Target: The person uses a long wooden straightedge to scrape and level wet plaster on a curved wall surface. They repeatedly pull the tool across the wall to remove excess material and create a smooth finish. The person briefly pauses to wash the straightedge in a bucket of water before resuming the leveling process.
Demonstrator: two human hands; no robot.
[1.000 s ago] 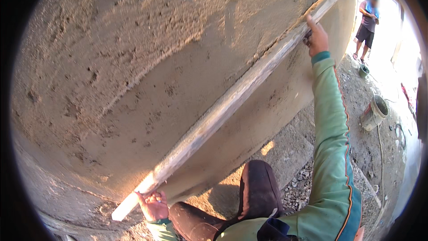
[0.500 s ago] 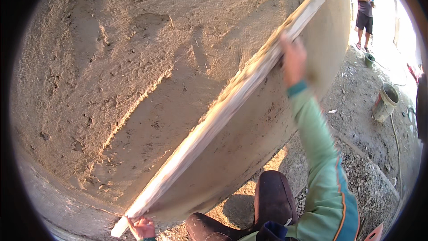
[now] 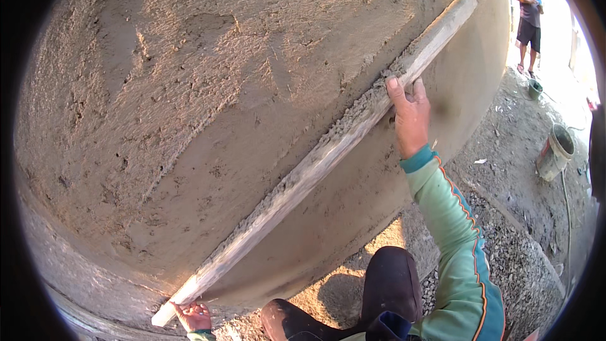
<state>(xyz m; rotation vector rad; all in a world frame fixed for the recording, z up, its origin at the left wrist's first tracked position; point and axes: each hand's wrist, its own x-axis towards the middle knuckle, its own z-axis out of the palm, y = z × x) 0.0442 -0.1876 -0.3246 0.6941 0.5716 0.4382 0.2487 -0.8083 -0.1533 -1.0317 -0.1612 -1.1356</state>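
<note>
A long pale wooden board [image 3: 297, 184] lies diagonally against the plastered wall [image 3: 183, 88], with wet grey mortar gathered along its upper edge. My left hand [image 3: 192, 316] grips the board near its lower-left end. My right hand [image 3: 409, 117] holds it upper right of its middle, thumb on top and fingers curled at the edge. Above the board the plaster is rough and ridged; below it the surface looks smoother.
At the right, a person [image 3: 529, 16] stands near a small green bucket [image 3: 534, 90]. A larger dirty bucket [image 3: 550, 158] and a hose [image 3: 567, 233] rest on the dirt ground. My bent knees [image 3: 388, 281] are below the wall, beside gravel [image 3: 489, 246].
My right hand has slid down along the board toward its middle. The board has shifted slightly in view, and more mortar shows heaped on its upper edge.
</note>
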